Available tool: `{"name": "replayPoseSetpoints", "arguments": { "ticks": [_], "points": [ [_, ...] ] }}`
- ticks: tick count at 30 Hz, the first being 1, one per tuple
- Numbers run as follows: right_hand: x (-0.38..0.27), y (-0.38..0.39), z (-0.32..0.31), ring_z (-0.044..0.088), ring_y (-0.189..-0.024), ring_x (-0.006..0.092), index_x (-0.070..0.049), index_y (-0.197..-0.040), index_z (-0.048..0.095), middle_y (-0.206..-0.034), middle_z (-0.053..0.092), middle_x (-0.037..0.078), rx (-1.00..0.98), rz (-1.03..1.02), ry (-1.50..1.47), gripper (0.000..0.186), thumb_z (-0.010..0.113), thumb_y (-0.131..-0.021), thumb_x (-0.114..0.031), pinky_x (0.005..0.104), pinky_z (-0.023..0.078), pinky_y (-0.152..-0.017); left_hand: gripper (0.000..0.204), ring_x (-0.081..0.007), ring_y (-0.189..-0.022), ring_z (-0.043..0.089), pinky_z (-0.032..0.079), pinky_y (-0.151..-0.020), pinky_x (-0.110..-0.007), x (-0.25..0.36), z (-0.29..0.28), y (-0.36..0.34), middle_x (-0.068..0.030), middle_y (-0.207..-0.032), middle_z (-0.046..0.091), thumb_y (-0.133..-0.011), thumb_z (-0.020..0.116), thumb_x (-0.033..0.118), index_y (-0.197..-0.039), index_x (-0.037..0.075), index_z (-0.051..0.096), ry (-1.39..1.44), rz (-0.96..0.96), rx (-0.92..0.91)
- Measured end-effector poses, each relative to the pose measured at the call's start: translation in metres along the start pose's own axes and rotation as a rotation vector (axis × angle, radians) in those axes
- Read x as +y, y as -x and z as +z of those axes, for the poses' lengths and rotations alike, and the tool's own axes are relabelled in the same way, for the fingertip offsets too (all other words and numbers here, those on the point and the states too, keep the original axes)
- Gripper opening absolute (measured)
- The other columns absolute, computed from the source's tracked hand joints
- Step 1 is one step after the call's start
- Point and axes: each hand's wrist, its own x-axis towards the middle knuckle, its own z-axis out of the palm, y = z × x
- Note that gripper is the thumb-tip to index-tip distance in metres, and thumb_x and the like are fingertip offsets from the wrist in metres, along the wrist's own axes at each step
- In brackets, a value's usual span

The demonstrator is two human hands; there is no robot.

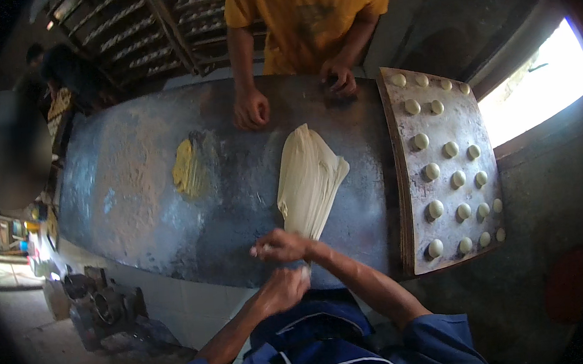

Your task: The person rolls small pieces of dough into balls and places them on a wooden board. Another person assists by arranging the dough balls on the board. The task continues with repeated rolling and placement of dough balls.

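Head view: a yellow smear [188, 170] marks the dark table [237, 233] at eleven o'clock from the left hand [282, 288], itself at the near edge. Its fingers are curled; whether they grip anything cannot be told. The right hand [282, 245] sits at twelve o'clock from it, fingers bent, any hold likewise unclear. The stretched dough [308, 181] lies on the table at one o'clock from the right fingers, long axis roughly one to seven, narrow end meeting the right wrist; the right hand appears nearer. The board [447, 229] with dough balls [421, 141] lies at two o'clock.
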Motion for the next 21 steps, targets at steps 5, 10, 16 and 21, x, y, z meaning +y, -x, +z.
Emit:
{"name": "replayPoseSetpoints", "arguments": {
  "ticks": [5,10,16,21],
  "points": [
    [-0.018,0.092,0.033,0.064,-0.106,0.0321,-0.004,-0.111,0.064,-0.119,0.064,0.019,0.266,0.069,0.297,0.024,0.062,-0.101,-0.025,0.0444,0.050,-0.085,0.020,-0.0281,-0.097,0.058,0.036,-0.105,-0.051,0.020,-0.071,0.060,-0.0079,-0.094,0.064,-0.098,0.051,0.023,-0.092,0.007,0.061,0.072,0.443,0.309],
    [-0.024,0.219,0.002,0.053,-0.117,0.0393,-0.006,-0.128,0.055,-0.128,0.055,0.021,0.714,0.152,1.120,0.044,0.068,-0.094,-0.031,0.0571,0.040,-0.099,0.026,-0.0306,-0.108,0.051,0.033,-0.105,-0.053,-0.129,0.020,0.040,-0.0130,-0.112,0.057,-0.098,0.056,0.021,-0.118,0.005,0.052,-0.459,0.081,0.633],
    [0.007,0.122,0.002,0.052,-0.114,0.0397,-0.003,-0.114,0.053,-0.116,0.055,0.020,0.967,0.339,0.871,0.051,0.075,-0.087,-0.041,0.0493,0.039,-0.099,0.035,-0.0359,-0.102,0.050,0.040,-0.094,-0.048,-0.097,0.025,-0.079,-0.0181,-0.110,0.050,-0.097,0.064,0.016,-0.119,0.002,0.042,0.016,-0.045,1.031],
    [0.008,0.206,0.012,0.052,-0.100,0.0350,-0.001,-0.111,0.053,-0.103,0.052,0.018,0.387,0.424,0.814,0.042,0.069,-0.092,-0.035,0.0458,0.041,-0.089,0.029,-0.0336,-0.091,0.049,0.043,-0.087,-0.047,-0.144,0.050,-0.012,-0.0163,-0.102,0.048,-0.096,0.065,0.009,-0.108,0.000,0.040,-0.166,0.423,0.783]
  ]
}}
